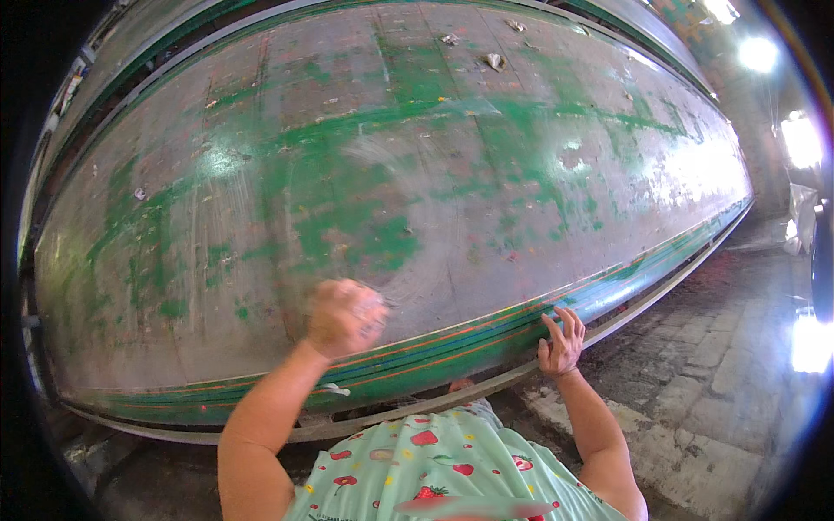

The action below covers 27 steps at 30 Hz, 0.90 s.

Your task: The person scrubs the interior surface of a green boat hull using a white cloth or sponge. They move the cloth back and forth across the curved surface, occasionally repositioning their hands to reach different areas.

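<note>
A long, wide table point(504, 252) stretches out before me, its worn grey-brown top patched with green. Over the near part of this surface, left of centre, my left hand point(337, 317) is curled closed and smeared by motion. Something greyish shows at its right side, but its kind is too blurred to name. Pale, curved streaks mark the top just beyond that hand. Farther right, my right hand point(563, 344) rests on the table's rounded green edge point(469, 352), which has orange and dark stripes. Its fingers are spread and it holds nothing.
Small crumpled scraps point(495, 62) lie on the far part of the top. A narrow rail point(426, 405) runs along the near side, below the striped edge, close to my body. Rough stone flooring point(695, 382) is at the right, with bright light on that side.
</note>
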Available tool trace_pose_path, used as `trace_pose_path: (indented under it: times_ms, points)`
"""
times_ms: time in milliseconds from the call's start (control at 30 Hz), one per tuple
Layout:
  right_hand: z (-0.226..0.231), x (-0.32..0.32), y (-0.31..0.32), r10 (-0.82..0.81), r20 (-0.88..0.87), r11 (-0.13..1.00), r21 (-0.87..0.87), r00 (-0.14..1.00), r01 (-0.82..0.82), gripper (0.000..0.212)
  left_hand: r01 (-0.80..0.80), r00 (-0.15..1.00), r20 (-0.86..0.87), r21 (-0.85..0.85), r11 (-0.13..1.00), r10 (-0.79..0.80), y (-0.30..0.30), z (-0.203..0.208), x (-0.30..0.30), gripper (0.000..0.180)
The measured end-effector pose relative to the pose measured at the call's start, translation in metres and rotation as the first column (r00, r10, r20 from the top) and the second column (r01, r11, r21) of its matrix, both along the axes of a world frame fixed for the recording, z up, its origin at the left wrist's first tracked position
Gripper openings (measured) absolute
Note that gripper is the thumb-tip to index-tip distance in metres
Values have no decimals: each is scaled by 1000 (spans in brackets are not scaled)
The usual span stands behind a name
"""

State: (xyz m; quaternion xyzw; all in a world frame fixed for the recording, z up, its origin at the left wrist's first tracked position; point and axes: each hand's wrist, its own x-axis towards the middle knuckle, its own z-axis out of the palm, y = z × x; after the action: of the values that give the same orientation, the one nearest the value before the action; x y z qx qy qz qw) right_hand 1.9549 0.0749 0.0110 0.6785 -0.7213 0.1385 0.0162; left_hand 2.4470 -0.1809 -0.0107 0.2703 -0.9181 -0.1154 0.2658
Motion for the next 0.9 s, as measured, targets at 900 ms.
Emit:
trace_pose_path:
  times_ms: [900]
  points:
    - [-1, -303, -11, 194, -47, 973, -118, 980, -198, 48, -603, 758, 143, -218, 768, 636, 27, 1, -158, 27]
